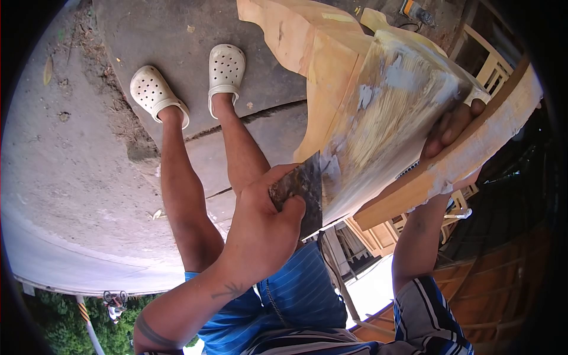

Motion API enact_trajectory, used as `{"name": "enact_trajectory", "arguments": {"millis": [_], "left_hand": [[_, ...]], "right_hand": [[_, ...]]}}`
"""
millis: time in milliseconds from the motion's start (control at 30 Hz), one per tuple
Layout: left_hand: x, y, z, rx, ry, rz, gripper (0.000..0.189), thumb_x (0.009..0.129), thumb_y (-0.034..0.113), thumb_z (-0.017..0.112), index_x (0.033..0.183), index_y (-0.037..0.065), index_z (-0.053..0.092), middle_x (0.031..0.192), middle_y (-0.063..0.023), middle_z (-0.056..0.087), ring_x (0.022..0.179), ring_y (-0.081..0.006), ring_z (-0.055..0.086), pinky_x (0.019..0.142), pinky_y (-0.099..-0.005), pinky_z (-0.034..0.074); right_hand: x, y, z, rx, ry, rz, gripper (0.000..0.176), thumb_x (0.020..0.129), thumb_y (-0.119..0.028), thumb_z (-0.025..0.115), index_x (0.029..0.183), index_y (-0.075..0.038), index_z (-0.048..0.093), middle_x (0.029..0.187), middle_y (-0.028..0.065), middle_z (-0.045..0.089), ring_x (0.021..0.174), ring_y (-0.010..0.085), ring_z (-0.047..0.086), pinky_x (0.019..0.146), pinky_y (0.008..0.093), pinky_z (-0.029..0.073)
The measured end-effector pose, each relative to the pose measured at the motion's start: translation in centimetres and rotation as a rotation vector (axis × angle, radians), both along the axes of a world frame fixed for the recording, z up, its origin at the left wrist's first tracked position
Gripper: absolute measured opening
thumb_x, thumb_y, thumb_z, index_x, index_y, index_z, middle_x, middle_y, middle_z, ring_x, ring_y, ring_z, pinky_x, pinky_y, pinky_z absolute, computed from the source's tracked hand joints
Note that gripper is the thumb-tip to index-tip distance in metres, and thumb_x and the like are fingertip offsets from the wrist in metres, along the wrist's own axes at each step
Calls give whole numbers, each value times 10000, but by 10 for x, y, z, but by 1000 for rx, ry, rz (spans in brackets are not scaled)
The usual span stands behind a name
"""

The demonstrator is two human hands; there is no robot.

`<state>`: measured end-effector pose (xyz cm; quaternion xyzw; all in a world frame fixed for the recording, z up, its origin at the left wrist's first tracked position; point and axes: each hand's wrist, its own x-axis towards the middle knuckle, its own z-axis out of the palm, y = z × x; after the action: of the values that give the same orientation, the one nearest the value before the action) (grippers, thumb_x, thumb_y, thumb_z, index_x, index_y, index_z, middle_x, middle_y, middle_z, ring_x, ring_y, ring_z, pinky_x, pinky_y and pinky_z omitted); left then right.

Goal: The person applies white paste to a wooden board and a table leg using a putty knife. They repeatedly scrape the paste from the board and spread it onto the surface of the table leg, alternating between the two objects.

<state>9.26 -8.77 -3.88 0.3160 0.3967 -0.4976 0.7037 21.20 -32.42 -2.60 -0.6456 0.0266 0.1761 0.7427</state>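
My left hand [260, 219] is closed round a dark, flat scraper [311, 192] with a stained surface. The scraper's edge touches the near end of a shaped wooden piece [402, 89]. White and grey filler is smeared over the piece's broad face, and its far side has curved, cut edges. My right hand [452, 127] grips the piece from the right, fingers curled behind a thick wooden edge [455, 157] that carries whitish filler. That edge hides part of the hand.
White clogs [227, 66] are on my feet, on a concrete floor [266, 136] with a crack. A power tool [417, 12] lies at the top right. Wooden frames [497, 68] stand on the right. A motorbike [115, 300] and trees show at the bottom left.
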Motion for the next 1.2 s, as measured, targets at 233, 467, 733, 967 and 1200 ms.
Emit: {"name": "enact_trajectory", "arguments": {"millis": [233, 467, 733, 967, 1200], "left_hand": [[5, 1, 2, -2, -29, 26, 331, 861, 4, 461, 1171, -69, 553, 650, -76, 596, 536, -105, 558, 496, -266, 434], [11, 1, 5, 6, -28, 41, 326, 861, -2, 463, 1166, -70, 555, 670, -82, 602, 552, -104, 561, 514, -269, 444], [13, 0, 6, 31, -70, 48, 303, 857, 0, 466, 1137, -71, 557, 679, -96, 607, 569, -115, 571, 529, -273, 448], [24, 7, 14, 62, -102, 7, 312, 860, -12, 473, 1158, -71, 545, 711, -100, 620, 589, -107, 574, 539, -268, 447], [12, 37, 9, 92, 122, 341, 317, 890, -64, 459, 1199, -82, 531, 948, -62, 649, 805, -75, 591, 728, -223, 478]], "right_hand": [[-2, 2, 3, -46, 17, -35, 458, 1018, -326, 306, 1230, 71, 388, 709, 154, 512, 453, 187, 522, 423, 228, 519], [-3, 3, 4, -7, 71, -91, 486, 1020, -363, 264, 1220, 60, 393, 702, 148, 503, 446, 191, 512, 411, 243, 512], [-3, -2, 3, 13, 78, -63, 498, 1018, -395, 259, 1215, 43, 389, 711, 160, 511, 454, 209, 521, 437, 267, 541], [-3, 1, 4, 26, 92, -91, 468, 1014, -377, 295, 1206, 39, 393, 711, 153, 507, 466, 208, 526, 453, 262, 548], [-3, 1, 4, -23, 19, -4, 435, 1005, -324, 345, 1217, 53, 395, 719, 135, 497, 507, 188, 531, 434, 235, 506]]}}
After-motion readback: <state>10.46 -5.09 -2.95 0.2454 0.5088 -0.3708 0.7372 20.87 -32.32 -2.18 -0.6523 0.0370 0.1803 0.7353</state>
